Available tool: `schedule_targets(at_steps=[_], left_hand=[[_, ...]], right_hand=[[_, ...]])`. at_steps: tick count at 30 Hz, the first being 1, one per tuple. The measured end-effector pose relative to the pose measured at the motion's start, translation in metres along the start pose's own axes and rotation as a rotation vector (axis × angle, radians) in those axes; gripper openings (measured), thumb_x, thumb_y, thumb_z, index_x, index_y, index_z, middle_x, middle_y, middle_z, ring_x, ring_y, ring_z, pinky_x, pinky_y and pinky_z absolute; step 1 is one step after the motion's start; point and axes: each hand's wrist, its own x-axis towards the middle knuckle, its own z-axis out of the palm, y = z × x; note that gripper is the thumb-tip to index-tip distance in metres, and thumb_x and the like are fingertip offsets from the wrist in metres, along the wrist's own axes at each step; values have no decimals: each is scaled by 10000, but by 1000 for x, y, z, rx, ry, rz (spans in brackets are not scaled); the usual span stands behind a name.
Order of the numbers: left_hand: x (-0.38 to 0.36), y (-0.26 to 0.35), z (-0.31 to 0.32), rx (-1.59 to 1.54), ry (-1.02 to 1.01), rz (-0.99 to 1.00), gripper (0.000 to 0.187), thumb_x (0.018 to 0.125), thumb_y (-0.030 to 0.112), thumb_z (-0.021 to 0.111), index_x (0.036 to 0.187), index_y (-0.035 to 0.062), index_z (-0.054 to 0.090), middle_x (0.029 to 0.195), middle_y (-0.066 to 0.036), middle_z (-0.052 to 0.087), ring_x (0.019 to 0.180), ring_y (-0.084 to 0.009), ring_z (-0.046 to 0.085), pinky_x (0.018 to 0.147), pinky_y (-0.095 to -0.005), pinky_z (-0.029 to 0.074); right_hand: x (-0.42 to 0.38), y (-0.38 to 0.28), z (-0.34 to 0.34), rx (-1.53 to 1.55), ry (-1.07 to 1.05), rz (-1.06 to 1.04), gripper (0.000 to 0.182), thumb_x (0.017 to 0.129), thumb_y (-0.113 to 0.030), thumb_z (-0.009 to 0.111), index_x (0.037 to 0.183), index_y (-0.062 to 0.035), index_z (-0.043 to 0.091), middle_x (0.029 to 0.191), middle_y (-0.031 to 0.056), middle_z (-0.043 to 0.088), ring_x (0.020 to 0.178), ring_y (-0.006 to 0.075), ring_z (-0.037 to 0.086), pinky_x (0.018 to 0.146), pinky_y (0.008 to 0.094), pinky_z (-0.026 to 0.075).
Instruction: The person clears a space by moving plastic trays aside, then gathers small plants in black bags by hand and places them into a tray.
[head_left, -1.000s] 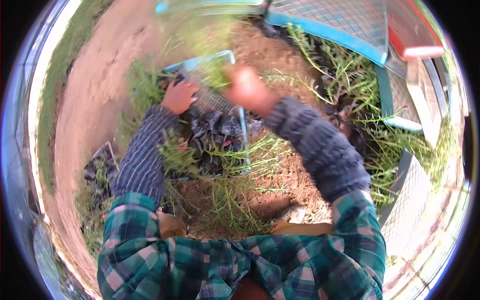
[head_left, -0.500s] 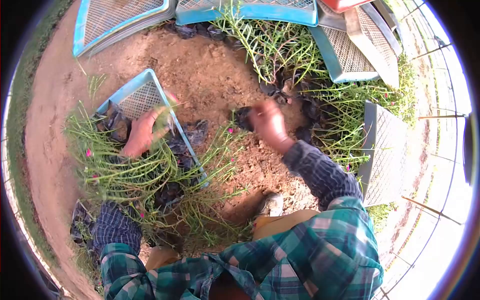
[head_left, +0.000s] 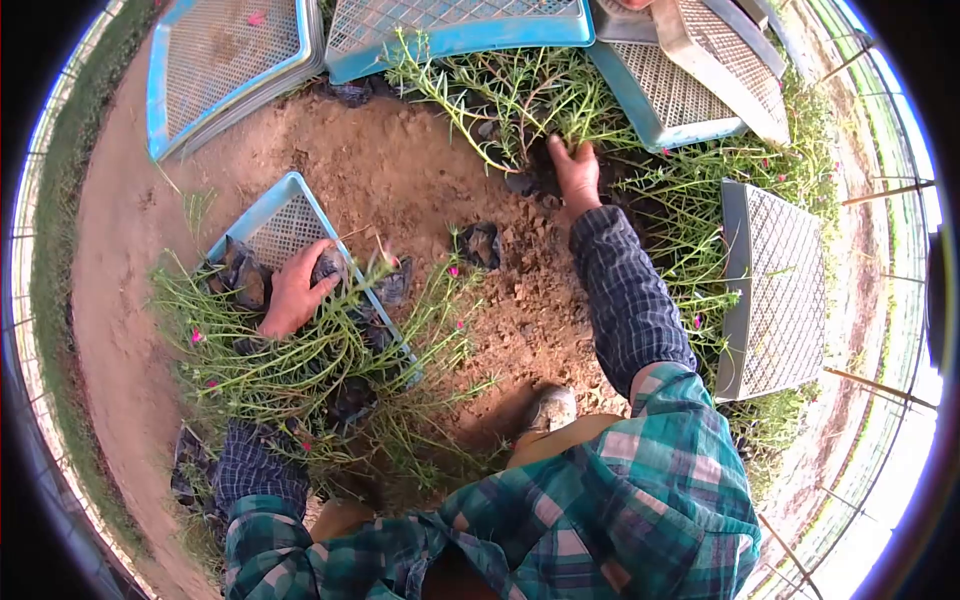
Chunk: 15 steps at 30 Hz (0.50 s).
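Note:
My left hand [head_left: 295,292] is closed around the black plastic bag of a seedling [head_left: 330,264], inside a blue mesh crate [head_left: 268,195]. Leafy stems with small pink flowers spill over the crate's near side. Another bagged seedling [head_left: 243,275] leans just left of that hand. My right hand [head_left: 577,178] reaches into the lower edge of a clump of green plants [head_left: 530,100]; thumb and forefinger are apart, and leaves partly hide the other fingertips. Between the hands, a soil-filled black bag [head_left: 482,246] lies on the ground.
Stacked blue-rimmed mesh crates [head_left: 230,60] stand at the far left, with another blue crate [head_left: 455,45] beside them. Grey crates [head_left: 720,70] lean at the far right. An upended mesh crate [head_left: 780,290] stands right of more plants. My shoe [head_left: 552,408] rests on bare soil.
My right hand has moved away from the bag on the ground, forward and right to the plant clump. My left hand has shifted slightly and now grips a bagged seedling. The view has tilted a little.

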Motion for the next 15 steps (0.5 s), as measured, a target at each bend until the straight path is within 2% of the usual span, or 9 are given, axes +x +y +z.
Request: schedule_targets(at_steps=[2,4,5,6,8,10,12,13,15], left_hand=[[0,1,0,-19,-19,-8,572,817,277,643,1332,159,425,1248,-114,507,1158,-325,468,951,-460,347],[1,-6,4,-12,-4,-11,566,819,280,641,1329,162,427,1250,-114,506,1160,-320,470,950,-460,345],[1,-5,4,-17,-1,-17,566,819,280,641,1329,162,427,1250,-114,506,1160,-320,470,950,-460,345],[0,-3,4,1,13,-22,563,820,284,639,1329,164,428,1250,-112,508,1157,-317,473,949,-461,345],[-4,-3,4,21,10,-32,560,821,288,636,1328,166,430,1250,-111,509,1155,-315,476,947,-462,345],[-1,-5,4,28,4,-42,552,821,293,634,1322,173,436,1249,-108,512,1156,-322,473,945,-470,341],[3,-11,8,17,8,-42,541,820,305,631,1311,176,445,1231,-109,521,1144,-328,477,937,-477,340],[3,-12,9,10,8,-44,530,818,317,629,1300,178,454,1213,-109,529,1131,-333,480,929,-484,340],[1,-10,8,36,-33,-52,512,821,329,622,1285,181,464,1187,-106,538,1114,-333,486,918,-489,340]], right_hand=[[-12,-22,-21,369,-42,258,342,826,-292,714,980,-15,584,887,28,624,775,107,548,679,255,442],[-33,-32,-40,250,-66,473,286,836,-270,699,952,-34,585,778,-4,592,626,86,515,544,250,417],[-51,-38,-36,344,4,375,236,841,-269,683,889,-72,564,641,-41,519,456,60,420,399,243,320],[-68,-61,-46,369,-31,541,228,838,-271,682,889,-86,558,616,-36,501,450,61,406,394,250,308],[-92,-88,-53,380,-25,571,253,848,-234,676,777,-150,449,544,-59,408,390,59,344,358,238,247],[-94,-88,-52,339,-43,481,241,835,-234,690,807,-116,481,592,-38,463,450,74,420,404,242,328],[-94,-89,-44,-54,-43,164,299,813,-227,697,977,-32,539,754,19,574,663,102,512,608,266,439],[-91,-85,-34,12,-82,52,366,770,-217,733,994,-5,536,768,29,592,705,127,544,681,278,459],[-78,-72,-15,-336,-230,-171,474,728,-201,748,1089,-3,514,1012,143,584,917,261,582,781,370,478]])
